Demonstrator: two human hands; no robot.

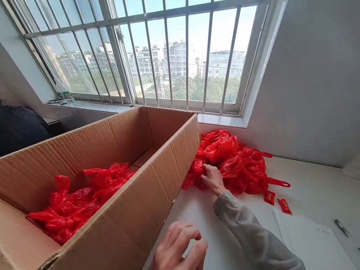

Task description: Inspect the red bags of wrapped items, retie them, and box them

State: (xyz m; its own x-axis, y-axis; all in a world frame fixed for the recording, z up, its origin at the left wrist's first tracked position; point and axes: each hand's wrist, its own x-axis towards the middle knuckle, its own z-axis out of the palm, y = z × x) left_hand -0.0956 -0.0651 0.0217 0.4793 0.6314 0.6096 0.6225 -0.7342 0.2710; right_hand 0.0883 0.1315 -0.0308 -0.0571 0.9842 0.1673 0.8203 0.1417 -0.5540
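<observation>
As the person's R hand (213, 178) meets the pile of red plastic bags (233, 158) just right of the cardboard box (138, 221), its fingertips are part-hidden; can't tell if they grip. L hand (180, 260), nr the box's front wall, has half-open, loosely curled fingers, nothing visible in them. Pile's prob. set beside the box for easy reach. Bags look thin, glossy, crumpled, w/ handles poking out.
</observation>
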